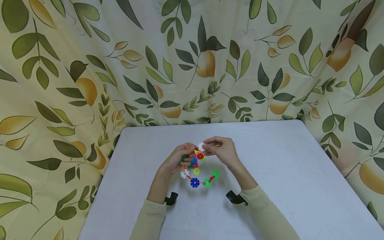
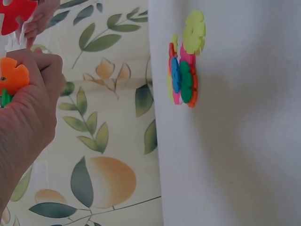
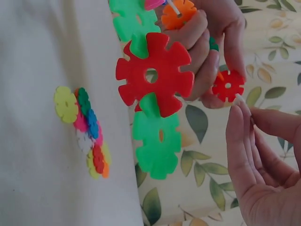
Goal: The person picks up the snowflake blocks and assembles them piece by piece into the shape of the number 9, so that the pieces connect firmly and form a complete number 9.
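My left hand [image 1: 175, 159] grips a chain of slotted plastic flower discs near one end. A red disc [image 3: 228, 80] juts from its fingertips, and an orange disc [image 2: 13, 75] shows by the fingers in the left wrist view. The rest of the chain hangs below, with a white disc [image 1: 185, 174], a dark blue disc [image 1: 195, 182] and two green discs joined by a red disc [image 3: 174, 66]. My right hand [image 1: 222, 150] pinches another white disc [image 1: 201, 146] at the red end disc. Whether their slots are engaged, I cannot tell.
On the white table [image 1: 270, 166] lies a small pile of loose discs in several colours, with a yellow-green disc [image 3: 66, 104] at one end. Black wrist-camera mounts [image 1: 235, 197] project from both wrists. A leaf-and-fruit patterned curtain [image 1: 192, 83] surrounds the far and side edges.
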`<state>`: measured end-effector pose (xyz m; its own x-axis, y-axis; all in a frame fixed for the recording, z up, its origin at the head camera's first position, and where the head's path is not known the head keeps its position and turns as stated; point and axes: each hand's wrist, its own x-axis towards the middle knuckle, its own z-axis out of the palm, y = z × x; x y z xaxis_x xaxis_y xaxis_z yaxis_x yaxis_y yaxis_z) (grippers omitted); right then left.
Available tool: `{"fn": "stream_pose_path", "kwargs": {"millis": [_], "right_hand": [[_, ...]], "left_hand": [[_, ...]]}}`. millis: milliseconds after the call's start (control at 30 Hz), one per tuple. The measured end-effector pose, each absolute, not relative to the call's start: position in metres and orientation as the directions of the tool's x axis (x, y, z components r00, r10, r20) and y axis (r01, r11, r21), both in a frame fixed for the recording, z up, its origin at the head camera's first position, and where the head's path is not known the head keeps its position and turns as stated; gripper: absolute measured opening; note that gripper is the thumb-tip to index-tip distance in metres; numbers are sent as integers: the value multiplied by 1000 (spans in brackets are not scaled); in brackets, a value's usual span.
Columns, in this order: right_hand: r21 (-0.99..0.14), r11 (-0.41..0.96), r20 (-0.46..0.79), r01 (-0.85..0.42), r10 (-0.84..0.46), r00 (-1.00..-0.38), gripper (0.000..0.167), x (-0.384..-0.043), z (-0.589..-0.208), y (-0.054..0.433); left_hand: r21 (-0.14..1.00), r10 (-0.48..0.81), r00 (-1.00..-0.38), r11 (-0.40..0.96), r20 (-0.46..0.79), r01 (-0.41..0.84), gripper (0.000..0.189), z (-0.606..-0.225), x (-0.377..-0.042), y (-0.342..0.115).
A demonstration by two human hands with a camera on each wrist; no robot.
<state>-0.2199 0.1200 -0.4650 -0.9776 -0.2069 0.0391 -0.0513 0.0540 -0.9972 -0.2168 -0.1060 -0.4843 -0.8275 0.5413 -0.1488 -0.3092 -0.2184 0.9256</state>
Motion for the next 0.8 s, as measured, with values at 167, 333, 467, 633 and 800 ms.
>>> {"fn": "stream_pose_path", "kwargs": {"millis": [167, 333, 467, 633, 800], "right_hand": [[-998, 41, 29, -37, -194, -981, 22, -217, -465, 118], [-999, 26, 38, -44, -178, -983, 19, -215, -466, 116], [-999, 19, 38, -42, -181, -983, 19, -216, -469, 116], [-1000, 6, 28, -30, -199, -980, 18, -218, -471, 116], [-1000, -30, 3, 5, -238, -971, 19, -219, -470, 116]], "left_hand": [[932, 551, -823, -207, -141, -298, 15, -484, -215, -103], [936, 563, -815, -196, -138, -293, 15, -483, -213, -102], [941, 563, -814, -174, -146, -290, 15, -485, -213, -101], [943, 581, -801, -165, -144, -289, 17, -487, -213, -102], [943, 594, -793, -167, -138, -289, 15, -488, -214, -103]]}}
